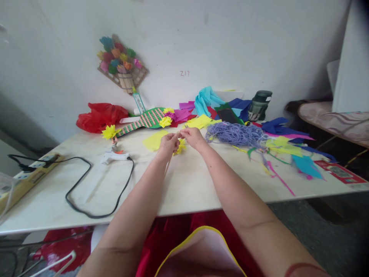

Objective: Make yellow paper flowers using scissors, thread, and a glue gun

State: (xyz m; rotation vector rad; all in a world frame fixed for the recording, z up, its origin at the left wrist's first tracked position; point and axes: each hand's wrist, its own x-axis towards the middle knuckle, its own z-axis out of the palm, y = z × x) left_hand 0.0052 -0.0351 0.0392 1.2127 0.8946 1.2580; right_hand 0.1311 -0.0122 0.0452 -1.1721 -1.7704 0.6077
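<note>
My left hand [168, 143] and my right hand [193, 137] meet over the middle of the white table [184, 184], fingers pinched together. Between them I hold a small yellow paper flower [181, 146] on a thin stick that runs down under my left hand. A flat yellow paper sheet [155, 140] lies just to the left of the hands. A pile of purple yarn [236, 134] sits right of my right hand.
A white glue gun [115, 156] with a black cord [95, 192] lies at left, near a power strip [25, 177]. A green woven paddle with paper flowers [147, 119], a red bag [99, 115], coloured paper scraps [288, 150] and a dark jar [259, 104] line the back.
</note>
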